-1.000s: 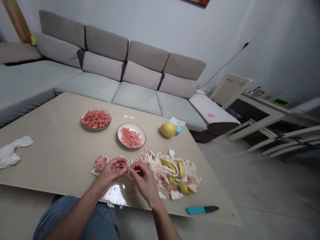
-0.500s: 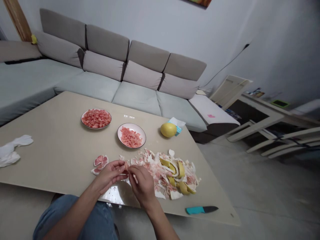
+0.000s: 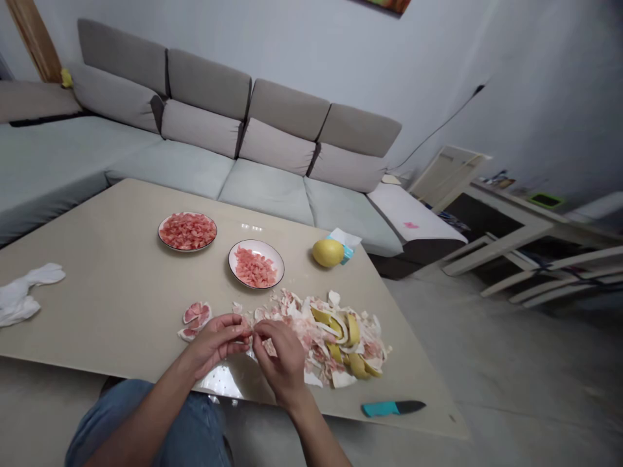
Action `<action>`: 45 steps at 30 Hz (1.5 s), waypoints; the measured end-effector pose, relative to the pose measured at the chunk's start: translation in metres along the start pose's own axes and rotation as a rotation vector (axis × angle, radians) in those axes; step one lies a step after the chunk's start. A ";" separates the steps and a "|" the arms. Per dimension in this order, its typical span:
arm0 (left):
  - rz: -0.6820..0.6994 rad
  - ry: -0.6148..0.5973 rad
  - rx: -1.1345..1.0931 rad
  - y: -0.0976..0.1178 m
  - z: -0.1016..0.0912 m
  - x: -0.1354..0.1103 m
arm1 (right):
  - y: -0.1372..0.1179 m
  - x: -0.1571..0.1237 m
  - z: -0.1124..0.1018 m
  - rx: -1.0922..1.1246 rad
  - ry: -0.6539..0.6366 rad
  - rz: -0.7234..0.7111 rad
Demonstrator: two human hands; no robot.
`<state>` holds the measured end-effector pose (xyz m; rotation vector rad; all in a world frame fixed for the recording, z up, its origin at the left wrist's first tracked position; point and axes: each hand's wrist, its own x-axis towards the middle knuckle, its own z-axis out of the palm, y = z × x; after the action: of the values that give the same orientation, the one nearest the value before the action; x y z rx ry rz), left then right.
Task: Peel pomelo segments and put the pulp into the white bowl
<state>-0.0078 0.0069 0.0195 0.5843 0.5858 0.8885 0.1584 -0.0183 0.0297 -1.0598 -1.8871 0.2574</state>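
My left hand (image 3: 215, 342) and my right hand (image 3: 281, 360) meet over the near edge of the beige table (image 3: 107, 279). Both pinch a small pink pomelo piece (image 3: 251, 332) between their fingertips. To the right lies a heap of white and yellow pomelo peel (image 3: 335, 337). A couple of pink segments (image 3: 195, 316) lie just left of my left hand. Two plates of peeled pink flesh stand farther back, one at the left (image 3: 187, 231) and one nearer (image 3: 256, 263).
A whole yellow pomelo (image 3: 328, 252) sits by a tissue pack at the far right of the table. A teal-handled knife (image 3: 393, 408) lies near the front right corner. White cloth (image 3: 24, 295) rests at the left edge. A grey sofa (image 3: 204, 136) runs behind.
My hands have drawn closer together and slightly nearer to me, fingertips working the same pink piece. Nothing else on the table has moved.
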 end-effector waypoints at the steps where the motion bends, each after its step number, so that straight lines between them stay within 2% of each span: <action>1: -0.001 -0.008 0.000 0.000 0.000 0.000 | -0.001 0.000 0.000 0.011 0.011 0.013; 7: -0.028 -0.049 0.015 -0.001 -0.002 0.000 | -0.006 0.006 0.002 0.048 0.093 0.062; 14: -0.043 -0.081 -0.034 -0.002 -0.004 -0.001 | -0.007 0.012 -0.004 0.058 0.075 0.098; 21: -0.004 -0.019 -0.030 -0.003 -0.004 -0.001 | -0.008 0.009 -0.003 0.075 -0.016 0.101; 34: 0.060 0.067 0.028 -0.003 -0.005 0.001 | -0.011 0.002 0.002 0.057 -0.009 0.063; 45: 0.031 0.048 0.004 -0.004 -0.005 0.002 | -0.013 -0.002 0.000 0.141 0.008 0.201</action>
<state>-0.0080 0.0077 0.0129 0.5784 0.6234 0.9328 0.1516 -0.0274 0.0359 -1.1519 -1.7286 0.4936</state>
